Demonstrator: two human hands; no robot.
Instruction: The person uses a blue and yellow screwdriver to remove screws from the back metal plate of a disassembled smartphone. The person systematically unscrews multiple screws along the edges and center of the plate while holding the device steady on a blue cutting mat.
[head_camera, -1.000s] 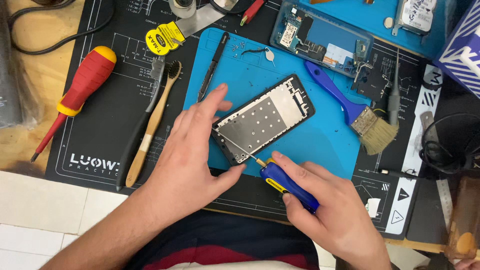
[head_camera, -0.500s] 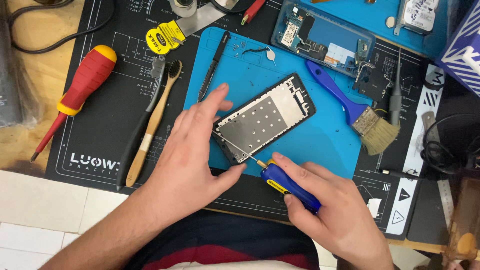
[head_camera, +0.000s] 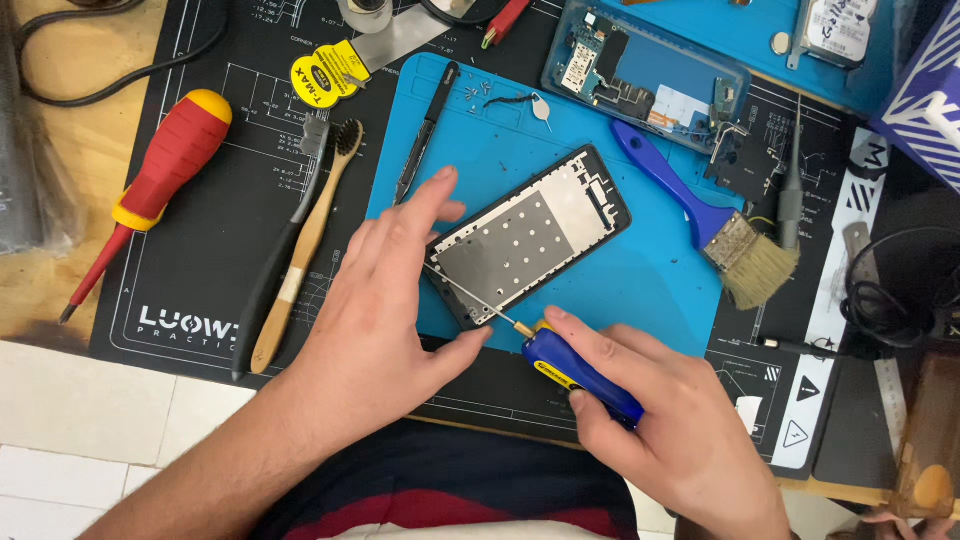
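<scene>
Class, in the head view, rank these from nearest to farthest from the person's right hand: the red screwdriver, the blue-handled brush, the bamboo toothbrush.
From the right hand:
1. Blue-handled brush, above it on the blue mat's right side.
2. Bamboo toothbrush, on the black mat beyond the left hand.
3. Red screwdriver, far left, by the black mat's edge.

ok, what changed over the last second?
Barely anything. The right hand keeps its grip on the blue screwdriver, tip at the lower-left corner of the phone frame. The left hand stays pressed on the frame's left end. Frame, blue brush and red screwdriver have not moved.
</scene>
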